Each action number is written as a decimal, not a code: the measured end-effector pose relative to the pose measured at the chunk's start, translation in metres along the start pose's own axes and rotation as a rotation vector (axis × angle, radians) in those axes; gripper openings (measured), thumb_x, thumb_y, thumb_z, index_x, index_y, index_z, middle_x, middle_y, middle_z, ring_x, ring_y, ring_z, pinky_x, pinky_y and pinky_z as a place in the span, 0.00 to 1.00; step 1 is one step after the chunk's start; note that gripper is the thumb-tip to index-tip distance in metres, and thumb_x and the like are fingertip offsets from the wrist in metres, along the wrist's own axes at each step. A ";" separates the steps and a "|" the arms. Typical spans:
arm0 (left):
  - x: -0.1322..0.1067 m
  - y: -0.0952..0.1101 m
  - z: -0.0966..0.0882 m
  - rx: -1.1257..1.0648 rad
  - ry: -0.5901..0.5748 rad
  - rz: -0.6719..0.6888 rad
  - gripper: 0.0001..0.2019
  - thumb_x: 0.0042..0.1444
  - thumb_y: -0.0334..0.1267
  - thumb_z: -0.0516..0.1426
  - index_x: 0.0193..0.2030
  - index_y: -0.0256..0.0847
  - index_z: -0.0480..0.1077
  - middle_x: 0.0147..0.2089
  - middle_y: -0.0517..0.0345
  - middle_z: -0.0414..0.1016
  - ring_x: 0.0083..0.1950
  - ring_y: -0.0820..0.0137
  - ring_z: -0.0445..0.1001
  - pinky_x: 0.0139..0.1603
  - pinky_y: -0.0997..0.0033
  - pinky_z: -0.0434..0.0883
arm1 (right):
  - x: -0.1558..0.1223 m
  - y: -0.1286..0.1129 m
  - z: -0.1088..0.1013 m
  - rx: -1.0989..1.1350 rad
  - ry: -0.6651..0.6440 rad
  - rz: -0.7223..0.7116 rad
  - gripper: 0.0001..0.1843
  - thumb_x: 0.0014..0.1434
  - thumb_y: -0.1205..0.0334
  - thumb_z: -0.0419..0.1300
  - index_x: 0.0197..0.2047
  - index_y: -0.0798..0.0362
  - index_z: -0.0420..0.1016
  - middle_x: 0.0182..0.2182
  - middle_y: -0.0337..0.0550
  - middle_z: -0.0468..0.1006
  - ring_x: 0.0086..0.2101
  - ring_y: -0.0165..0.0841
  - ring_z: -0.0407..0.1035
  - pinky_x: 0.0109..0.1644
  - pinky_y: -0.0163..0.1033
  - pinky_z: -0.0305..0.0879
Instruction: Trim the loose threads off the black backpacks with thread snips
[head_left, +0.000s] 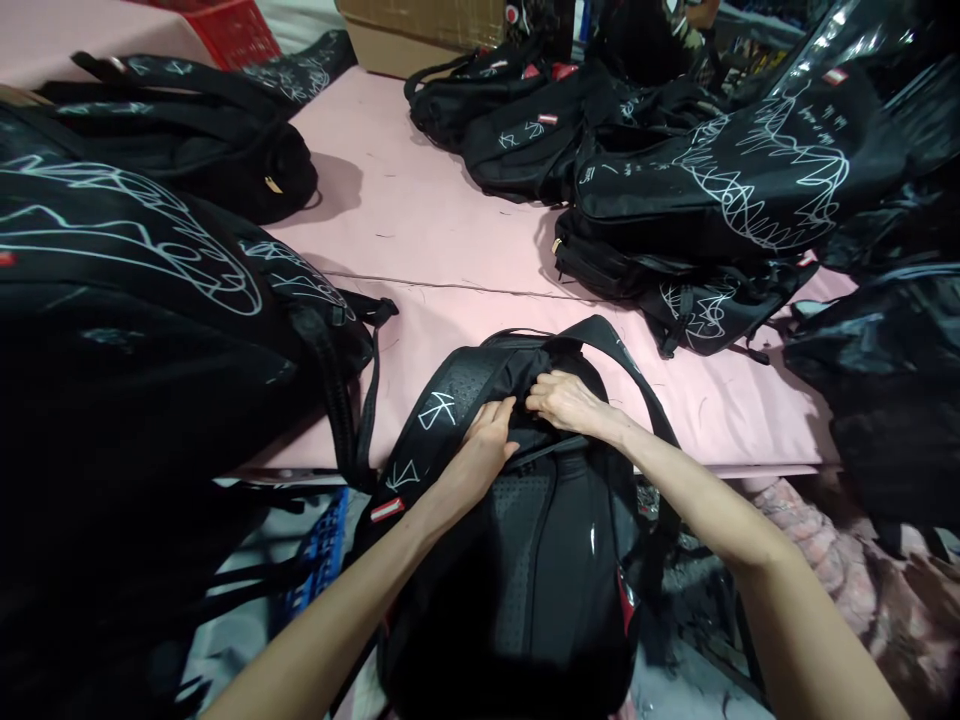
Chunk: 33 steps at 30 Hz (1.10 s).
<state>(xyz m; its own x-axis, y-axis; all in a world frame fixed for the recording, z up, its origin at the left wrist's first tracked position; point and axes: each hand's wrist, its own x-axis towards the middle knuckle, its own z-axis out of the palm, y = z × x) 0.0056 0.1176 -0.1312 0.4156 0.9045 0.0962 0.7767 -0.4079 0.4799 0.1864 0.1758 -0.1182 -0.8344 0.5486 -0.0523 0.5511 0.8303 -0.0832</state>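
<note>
A black backpack (517, 560) leans against the table's front edge, its padded back panel and straps facing up. My left hand (487, 445) rests on the inner edge of its left shoulder strap (431, 415), which bears white scribbles and a small red tag. The fingers there are stretched out and the thumb stands apart. Close beside it, my right hand (562, 403) is closed, its curled fingers gripping black fabric near the top of the backpack. What exactly lies under those fingertips is hidden. The other shoulder strap (626, 365) loops up behind my right wrist.
A pink-covered table (442, 240) spans the view. Black backpacks with white line drawings are piled at the left (127, 240) and the right (720, 180). A red crate (232, 35) and a cardboard box (424, 30) stand at the back. Below the edge is a blue crate (322, 550).
</note>
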 end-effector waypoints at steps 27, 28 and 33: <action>0.003 -0.001 0.001 -0.020 -0.039 -0.045 0.30 0.46 0.25 0.60 0.56 0.35 0.56 0.49 0.49 0.68 0.50 0.62 0.67 0.54 0.59 0.63 | 0.016 0.001 0.005 -0.040 -0.067 -0.058 0.12 0.62 0.70 0.47 0.42 0.54 0.70 0.34 0.44 0.72 0.37 0.36 0.58 0.38 0.41 0.49; 0.002 -0.002 0.001 -0.023 -0.039 -0.044 0.30 0.46 0.25 0.60 0.57 0.35 0.55 0.50 0.49 0.68 0.50 0.62 0.67 0.54 0.59 0.63 | 0.016 0.001 0.005 -0.038 -0.069 -0.061 0.12 0.62 0.70 0.47 0.41 0.55 0.70 0.33 0.44 0.72 0.37 0.36 0.58 0.39 0.41 0.49; 0.001 -0.002 0.001 -0.026 -0.036 -0.031 0.30 0.46 0.25 0.60 0.57 0.34 0.55 0.50 0.47 0.67 0.51 0.62 0.67 0.54 0.60 0.64 | 0.012 -0.001 0.002 -0.014 -0.045 -0.007 0.10 0.62 0.69 0.48 0.39 0.55 0.71 0.32 0.43 0.72 0.35 0.35 0.59 0.37 0.40 0.49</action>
<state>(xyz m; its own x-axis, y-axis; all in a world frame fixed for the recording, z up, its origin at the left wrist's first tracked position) 0.0049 0.1196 -0.1332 0.4089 0.9112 0.0495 0.7768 -0.3761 0.5051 0.1762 0.1811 -0.1211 -0.8372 0.5382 -0.0967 0.5451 0.8355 -0.0697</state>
